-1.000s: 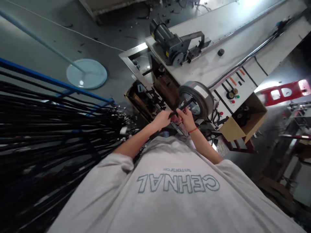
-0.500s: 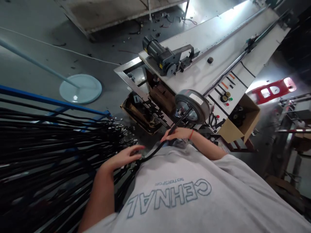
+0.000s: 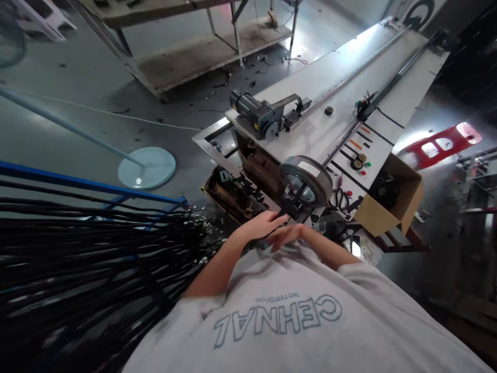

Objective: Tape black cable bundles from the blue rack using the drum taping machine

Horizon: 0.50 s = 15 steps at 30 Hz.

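Observation:
My left hand [image 3: 264, 224] reaches to the front of the grey-black wheel [image 3: 321, 176] at the bench end. Its fingers are stretched out and apart, with the tips by a dark part [image 3: 292, 205] at the wheel's hub; whether they touch it I cannot tell. Close below, in front of my shirt, my right hand [image 3: 286, 235] hangs with loosely bent fingers slightly apart. No held thing shows in either hand. A metal rail [image 3: 341, 142] runs from the wheel along the long white bench [image 3: 310, 133], with a dark bunch of cable ends [image 3: 364, 106] on it.
Many black cables [image 3: 97, 248] lie on a blue rack [image 3: 97, 182] at my left. A motor [image 3: 254, 111] sits on the bench. At right are a cardboard box [image 3: 407, 207] and a red panel [image 3: 446, 144]. A round stand base [image 3: 146, 168] rests on the floor.
The black cable that ran through the wheel to my hands no longer shows there. My left hand has moved right and up to the wheel; my right hand has dropped slightly lower. The view has shifted.

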Each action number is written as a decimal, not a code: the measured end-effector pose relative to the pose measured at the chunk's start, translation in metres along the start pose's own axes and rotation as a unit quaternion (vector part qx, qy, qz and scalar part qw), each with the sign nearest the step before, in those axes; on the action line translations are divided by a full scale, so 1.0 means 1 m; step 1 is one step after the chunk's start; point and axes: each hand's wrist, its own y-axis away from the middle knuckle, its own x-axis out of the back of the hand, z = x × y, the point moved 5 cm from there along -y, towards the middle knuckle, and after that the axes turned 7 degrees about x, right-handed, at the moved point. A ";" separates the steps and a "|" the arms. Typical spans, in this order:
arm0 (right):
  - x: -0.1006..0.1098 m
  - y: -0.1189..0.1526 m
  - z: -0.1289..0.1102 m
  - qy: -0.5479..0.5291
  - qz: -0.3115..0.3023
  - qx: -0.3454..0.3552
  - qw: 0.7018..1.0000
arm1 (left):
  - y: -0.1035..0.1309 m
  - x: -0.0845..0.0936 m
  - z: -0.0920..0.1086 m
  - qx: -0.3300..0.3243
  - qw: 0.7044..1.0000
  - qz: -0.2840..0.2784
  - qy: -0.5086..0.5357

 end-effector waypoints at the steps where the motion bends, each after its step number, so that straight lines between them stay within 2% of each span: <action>1: 0.016 0.017 -0.004 -0.035 -0.011 -0.007 0.999 | 0.021 -0.003 -0.024 0.038 0.999 -0.026 0.027; 2: 0.033 0.033 -0.010 -0.110 0.012 0.004 0.994 | 0.042 -0.007 -0.048 0.081 0.994 -0.058 0.055; 3: 0.050 0.045 -0.018 -0.177 0.068 0.034 0.981 | 0.062 -0.012 -0.072 0.119 0.985 -0.104 0.076; 4: 0.063 0.053 -0.024 -0.238 0.122 0.062 0.962 | 0.080 -0.016 -0.093 0.154 0.973 -0.143 0.099; 5: 0.071 0.057 -0.029 -0.284 0.165 0.084 0.941 | 0.094 -0.018 -0.112 0.186 0.961 -0.157 0.128; 6: 0.071 0.055 -0.033 -0.309 0.181 0.092 0.929 | 0.105 -0.018 -0.129 0.220 0.951 -0.149 0.158; 8: 0.050 0.036 -0.038 -0.314 0.122 0.066 0.939 | 0.115 -0.009 -0.153 0.270 0.936 -0.059 0.219; 10: 0.011 0.010 -0.045 -0.256 0.027 0.032 0.966 | 0.109 0.001 -0.155 0.269 0.922 0.040 0.277; 11: -0.010 -0.002 -0.049 -0.205 -0.012 0.021 0.978 | 0.099 0.003 -0.148 0.251 0.917 0.062 0.304; 13: -0.046 -0.017 -0.064 -0.079 -0.074 0.017 0.994 | 0.069 -0.002 -0.119 0.198 0.913 0.057 0.353; 15: -0.063 -0.015 -0.090 0.027 -0.129 0.041 0.990 | 0.034 -0.014 -0.085 0.144 0.911 0.044 0.383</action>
